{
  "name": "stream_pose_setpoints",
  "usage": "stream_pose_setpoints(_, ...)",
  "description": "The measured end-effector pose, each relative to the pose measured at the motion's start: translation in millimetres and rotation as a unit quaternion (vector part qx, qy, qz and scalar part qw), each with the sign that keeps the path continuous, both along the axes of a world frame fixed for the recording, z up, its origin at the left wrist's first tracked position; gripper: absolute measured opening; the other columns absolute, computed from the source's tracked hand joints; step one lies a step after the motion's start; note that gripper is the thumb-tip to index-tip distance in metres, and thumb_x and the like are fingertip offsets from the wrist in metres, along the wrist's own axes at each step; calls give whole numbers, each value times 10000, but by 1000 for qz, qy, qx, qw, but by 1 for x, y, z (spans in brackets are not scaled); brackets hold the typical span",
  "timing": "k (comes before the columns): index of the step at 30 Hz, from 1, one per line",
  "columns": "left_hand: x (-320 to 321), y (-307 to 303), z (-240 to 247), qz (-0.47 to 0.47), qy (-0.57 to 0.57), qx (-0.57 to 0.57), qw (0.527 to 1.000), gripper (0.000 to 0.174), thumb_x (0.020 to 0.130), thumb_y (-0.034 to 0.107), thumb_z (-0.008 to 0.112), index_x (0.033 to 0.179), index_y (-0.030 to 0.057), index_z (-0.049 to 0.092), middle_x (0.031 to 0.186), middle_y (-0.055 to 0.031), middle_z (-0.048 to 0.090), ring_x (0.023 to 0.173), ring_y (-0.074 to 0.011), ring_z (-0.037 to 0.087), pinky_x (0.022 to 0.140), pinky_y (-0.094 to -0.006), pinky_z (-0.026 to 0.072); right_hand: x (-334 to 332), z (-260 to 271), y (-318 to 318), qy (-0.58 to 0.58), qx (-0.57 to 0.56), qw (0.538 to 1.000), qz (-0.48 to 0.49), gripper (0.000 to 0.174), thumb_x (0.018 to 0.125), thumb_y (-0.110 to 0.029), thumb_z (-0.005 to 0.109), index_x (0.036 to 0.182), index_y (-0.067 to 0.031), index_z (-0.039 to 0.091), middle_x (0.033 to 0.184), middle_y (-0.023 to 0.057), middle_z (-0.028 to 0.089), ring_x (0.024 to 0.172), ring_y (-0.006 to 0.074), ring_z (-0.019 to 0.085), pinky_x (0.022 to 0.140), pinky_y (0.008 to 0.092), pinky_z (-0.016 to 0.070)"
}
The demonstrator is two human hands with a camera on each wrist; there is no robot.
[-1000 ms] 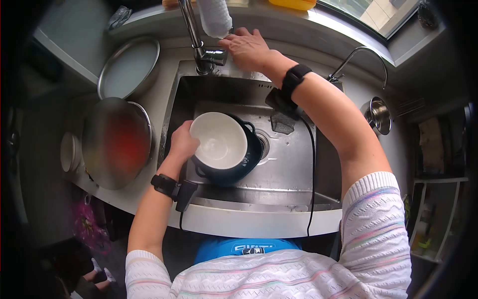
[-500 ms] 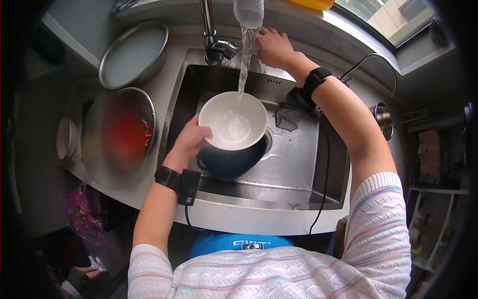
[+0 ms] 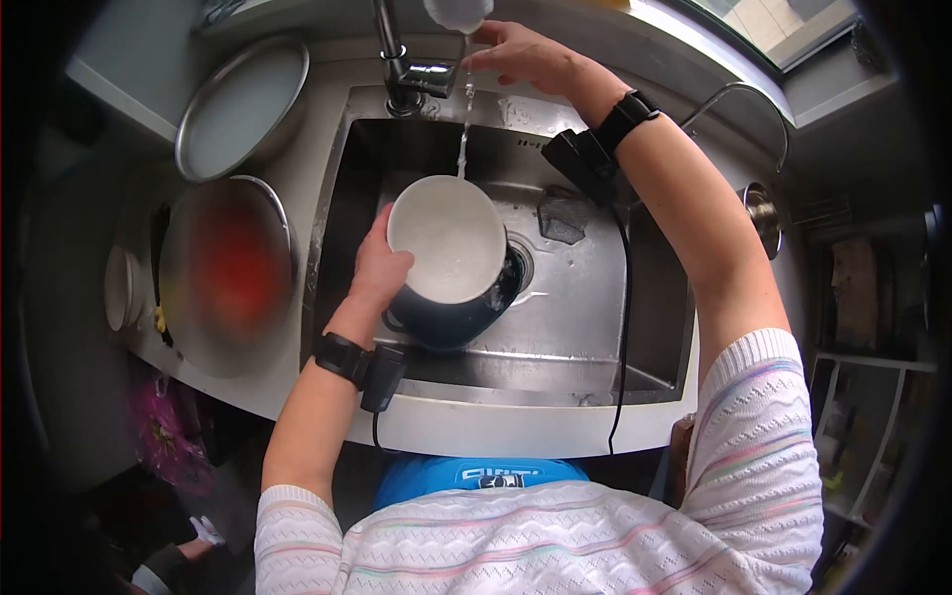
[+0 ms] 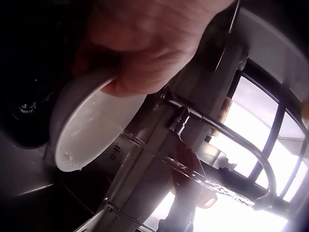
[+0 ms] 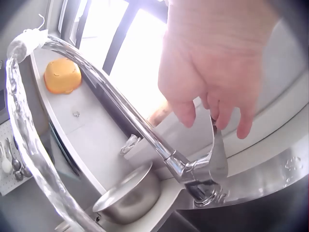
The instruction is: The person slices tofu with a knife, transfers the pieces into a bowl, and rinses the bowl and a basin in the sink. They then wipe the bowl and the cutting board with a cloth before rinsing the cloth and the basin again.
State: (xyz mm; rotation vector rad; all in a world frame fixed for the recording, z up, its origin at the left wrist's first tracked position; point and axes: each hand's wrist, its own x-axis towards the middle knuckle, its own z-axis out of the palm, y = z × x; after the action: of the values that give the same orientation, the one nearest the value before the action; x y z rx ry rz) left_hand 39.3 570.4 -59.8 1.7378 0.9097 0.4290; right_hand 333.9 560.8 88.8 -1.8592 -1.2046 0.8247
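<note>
My left hand (image 3: 383, 266) grips the rim of a white bowl (image 3: 451, 238), thumb inside it and fingers underneath. A stream of water (image 4: 188, 171) falls from the faucet (image 5: 145, 130) into the bowl, where some water shows. Below the bowl, a dark blue pot (image 3: 446, 322) sits in the sink (image 3: 565, 337), partly hidden. Behind the sink, my right hand (image 3: 531, 58) is at the faucet's lever handle (image 5: 218, 152). Its fingers hang loosely down, fingertips right at the lever's top in the right wrist view.
Left of the sink, a metal basin (image 3: 243, 109) with cloudy liquid stands behind a bowl of blurred red food (image 3: 238, 268). White bowls (image 3: 121, 288) lie beside it. A dark scrubbing pad (image 3: 562, 216) rests near the drain. A cable (image 3: 624, 327) crosses the sink's right side.
Water has begun running from the faucet into the bowl; its stream now looks thinner than half a second ago. The left hand moved the bowl under it. The right hand stayed by the handle.
</note>
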Motion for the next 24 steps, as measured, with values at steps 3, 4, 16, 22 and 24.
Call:
stream_pose_setpoints(3,10,-7,36,-72,177,188,963,633,697,-49,502,1296,153,457,1085,-178,578,957,-327,594,790,-404,490,2,16,-41,-34,-46,998,22,542,813,-267,645,1285,-58,480,1270,84,530,1090,204,531,876,355,462)
stream_pose_setpoints(4,13,-12,45,-82,173,187,963,633,697,-49,502,1296,153,457,1085,-178,578,957,-327,594,790,-404,490,0,23,-58,-45,-78,995,43,537,822,-242,636,1299,-57,472,1292,85,522,1095,212,538,873,341,469)
stream_pose_setpoints(16,20,-29,56,-252,272,583,723,489,781,52,534,1259,152,504,934,-120,528,854,-284,575,684,-372,505,-149,21,-305,-136,-226,947,185,320,792,-131,599,1094,-35,558,958,162,605,927,345,598,790,434,489)
stream_pose_setpoints(22,32,-42,60,-322,278,607,671,496,779,50,540,1261,153,496,970,-122,528,879,-288,567,713,-382,503,-178,-13,-439,-74,-284,953,-74,279,784,-129,558,1044,-31,584,994,169,613,947,347,593,807,448,483)
stream_pose_setpoints(24,39,-48,66,-324,264,604,678,502,776,33,529,1264,149,492,967,-121,534,884,-293,569,722,-391,501,-166,7,-466,-157,-297,923,-189,237,804,-136,550,1017,-35,575,976,166,612,936,342,594,805,440,487)
